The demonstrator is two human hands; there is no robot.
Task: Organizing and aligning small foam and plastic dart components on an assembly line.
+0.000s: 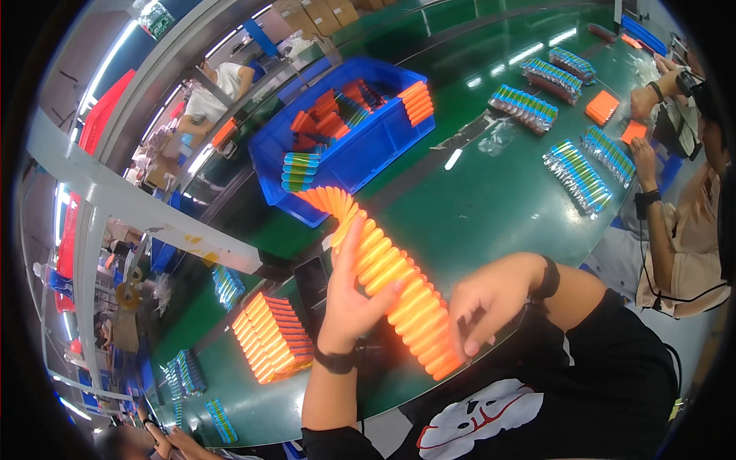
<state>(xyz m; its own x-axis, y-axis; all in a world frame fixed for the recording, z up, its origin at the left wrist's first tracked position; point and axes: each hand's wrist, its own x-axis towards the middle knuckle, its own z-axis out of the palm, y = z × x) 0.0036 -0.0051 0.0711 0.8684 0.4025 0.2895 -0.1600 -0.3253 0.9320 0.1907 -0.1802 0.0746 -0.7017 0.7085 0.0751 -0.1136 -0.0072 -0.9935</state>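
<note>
A long, curved row of bright orange, rounded pieces (406,307) packed side by side reaches from the blue crate's near corner to the table edge before me. Along its left side lies my left hand (353,295), fingers stretched up the row and thumb pressed on it. My right hand (491,299) has its fingers curled against the near right end; its fingertips are partly hidden. What each piece is, I cannot tell. Left of my left hand stands a block of stacked orange pieces (272,337) with dark bands on one side.
The blue crate (376,157) holds orange and blue-green packs. Several blue-green packs (579,176) lie on the green table (460,230) at right, near a co-worker's hands (645,165). A metal post (153,207) crosses at left. A dark flat object (310,280) lies beside my left hand.
</note>
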